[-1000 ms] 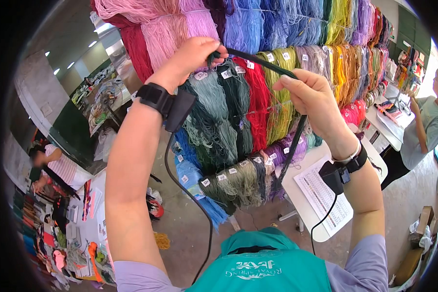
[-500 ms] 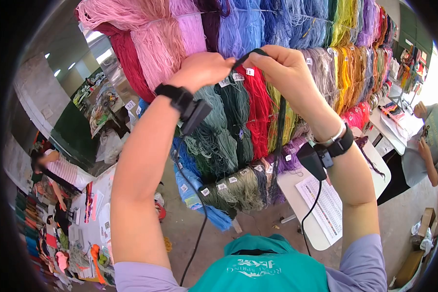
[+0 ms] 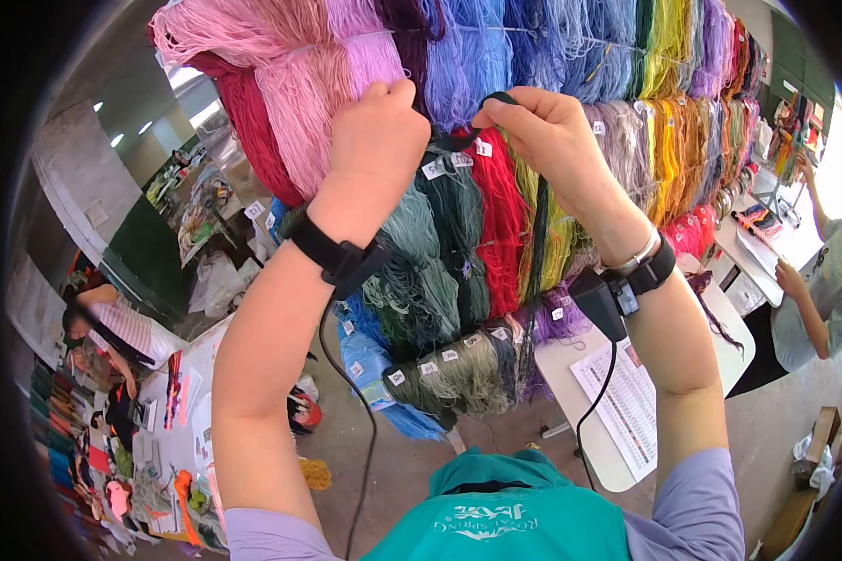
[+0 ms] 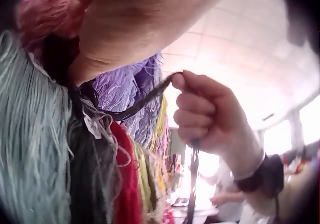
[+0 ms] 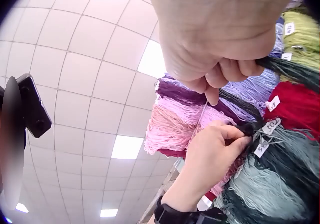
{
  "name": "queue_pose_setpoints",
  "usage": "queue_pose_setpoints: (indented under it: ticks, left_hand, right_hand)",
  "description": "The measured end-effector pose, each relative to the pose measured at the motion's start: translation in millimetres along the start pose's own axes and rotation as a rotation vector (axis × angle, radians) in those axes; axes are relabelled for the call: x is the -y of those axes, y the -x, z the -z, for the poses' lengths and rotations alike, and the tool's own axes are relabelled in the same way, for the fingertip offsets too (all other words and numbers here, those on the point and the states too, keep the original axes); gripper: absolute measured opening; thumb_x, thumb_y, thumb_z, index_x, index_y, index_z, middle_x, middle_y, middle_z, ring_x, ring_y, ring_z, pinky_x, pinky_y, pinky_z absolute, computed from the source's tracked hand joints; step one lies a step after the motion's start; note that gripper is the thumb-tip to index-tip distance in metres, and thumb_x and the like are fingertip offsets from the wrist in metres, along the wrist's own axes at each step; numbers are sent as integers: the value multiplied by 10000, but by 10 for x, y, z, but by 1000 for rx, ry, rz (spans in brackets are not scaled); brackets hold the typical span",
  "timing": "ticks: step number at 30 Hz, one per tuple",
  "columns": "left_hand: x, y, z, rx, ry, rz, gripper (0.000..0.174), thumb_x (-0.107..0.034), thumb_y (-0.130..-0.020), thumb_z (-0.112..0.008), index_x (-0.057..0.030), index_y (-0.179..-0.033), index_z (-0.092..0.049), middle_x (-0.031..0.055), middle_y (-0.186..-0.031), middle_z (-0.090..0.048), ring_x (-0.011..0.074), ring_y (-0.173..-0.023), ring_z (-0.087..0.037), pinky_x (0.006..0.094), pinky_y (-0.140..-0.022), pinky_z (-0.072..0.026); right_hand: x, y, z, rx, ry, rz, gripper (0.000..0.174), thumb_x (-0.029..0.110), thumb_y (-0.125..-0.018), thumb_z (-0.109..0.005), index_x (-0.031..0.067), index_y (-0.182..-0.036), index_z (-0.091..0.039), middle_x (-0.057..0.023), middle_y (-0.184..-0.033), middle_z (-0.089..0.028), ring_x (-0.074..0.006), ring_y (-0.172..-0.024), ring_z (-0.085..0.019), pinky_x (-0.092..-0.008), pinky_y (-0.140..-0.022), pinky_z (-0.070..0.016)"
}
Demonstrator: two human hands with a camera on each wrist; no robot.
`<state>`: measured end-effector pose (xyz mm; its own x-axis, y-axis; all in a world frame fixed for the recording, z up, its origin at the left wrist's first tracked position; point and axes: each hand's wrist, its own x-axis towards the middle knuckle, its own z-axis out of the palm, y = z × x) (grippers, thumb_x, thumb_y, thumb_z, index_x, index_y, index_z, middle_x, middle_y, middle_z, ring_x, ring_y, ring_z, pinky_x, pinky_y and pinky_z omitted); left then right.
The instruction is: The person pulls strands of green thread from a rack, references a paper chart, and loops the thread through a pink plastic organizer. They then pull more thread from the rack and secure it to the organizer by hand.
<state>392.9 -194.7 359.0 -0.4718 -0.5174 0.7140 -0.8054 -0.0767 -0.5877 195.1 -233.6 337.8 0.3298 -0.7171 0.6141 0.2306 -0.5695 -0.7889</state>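
A dark green, almost black skein of yarn runs between the two hands, and its loose end hangs below the right one. My right hand grips it in a closed fist, seen from the side in the left wrist view. My left hand is up against the hanging hanks. Its thumb and forefinger pinch the dark yarn at the top of a dark green hank, beside small white number tags. From the head view, the left fingertips are hidden behind the hand.
Rows of coloured hanks hang ahead, with red yarn and pink yarn close by. A white table with a printed chart stands at lower right. Other people are at far left and right. Cables trail from both wrist cameras.
The hands came together from a stretched skein, the right moving left and up. Since then the left hand has turned, knuckles up, at the hanks, while the right hand has stayed nearly still.
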Motion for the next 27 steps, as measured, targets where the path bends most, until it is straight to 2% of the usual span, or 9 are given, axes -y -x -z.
queue_pose_setpoints:
  ticks: [1,3,6,9,12,15,18,19,27]
  left_hand:
    - [-35,-9,-2,21,-35,10,101,-150,-710,-670,-130,-611,-663,18,-877,-541,189,-872,-590,342,-651,-539]
    - [-27,-13,19,33,-13,-39,127,-152,-752,-662,-101,-637,-648,31,-873,-550,216,-868,-597,359,-667,-533]
    - [55,-12,31,119,201,-20,133,-149,-829,-622,-63,-729,-615,84,-864,-581,278,-857,-611,403,-684,-517]
    - [99,-63,94,227,417,122,124,-148,-900,-559,-41,-838,-566,158,-846,-610,346,-838,-620,452,-693,-493]
    - [110,-71,85,331,492,234,102,-136,-914,-529,-37,-925,-550,211,-828,-622,381,-811,-625,482,-698,-476]
    - [93,-48,80,395,389,165,108,-129,-889,-553,-35,-936,-580,201,-819,-621,375,-815,-627,481,-699,-478]
    - [80,40,32,132,262,-60,102,-128,-851,-594,-38,-885,-629,162,-810,-613,356,-837,-625,464,-705,-491]
    - [80,59,16,-8,227,-149,99,-127,-839,-607,-40,-864,-647,148,-807,-610,349,-845,-624,458,-707,-495]
    - [81,-15,-135,334,318,-124,142,-157,-834,-611,-27,-816,-665,178,-782,-630,350,-771,-630,429,-675,-499]
  right_hand:
    - [-2,-6,4,3,16,-29,238,176,-890,-637,-46,-896,-720,-54,-838,-709,-76,-782,-597,-241,-728,-467]
    - [1,-22,7,13,46,-82,238,178,-887,-638,-44,-890,-723,-51,-842,-709,-74,-784,-592,-241,-727,-463]
    - [-24,-32,-21,20,-7,3,220,181,-947,-598,-3,-905,-711,113,-600,-415,12,-530,-320,-189,-482,-222]
    - [-40,-58,4,26,-9,-10,223,182,-952,-593,-2,-907,-710,114,-593,-416,14,-523,-319,-187,-475,-219]
    - [-29,-57,9,24,-31,-32,231,186,-882,-640,-25,-872,-733,-26,-797,-683,-60,-728,-536,-233,-667,-426]
    - [-24,-52,-10,19,-52,-22,227,180,-880,-643,-30,-869,-729,-31,-799,-685,-64,-743,-545,-236,-679,-432]
    - [-24,-53,-12,34,-13,-17,222,182,-952,-595,2,-898,-712,114,-584,-426,16,-512,-318,-182,-471,-218]
    - [-30,-57,-14,40,-19,-10,222,183,-952,-595,2,-898,-712,114,-583,-425,16,-513,-318,-183,-471,-217]
    - [-111,-94,2,68,-18,-1,219,183,-957,-587,9,-912,-713,116,-594,-436,18,-514,-312,-190,-466,-203]
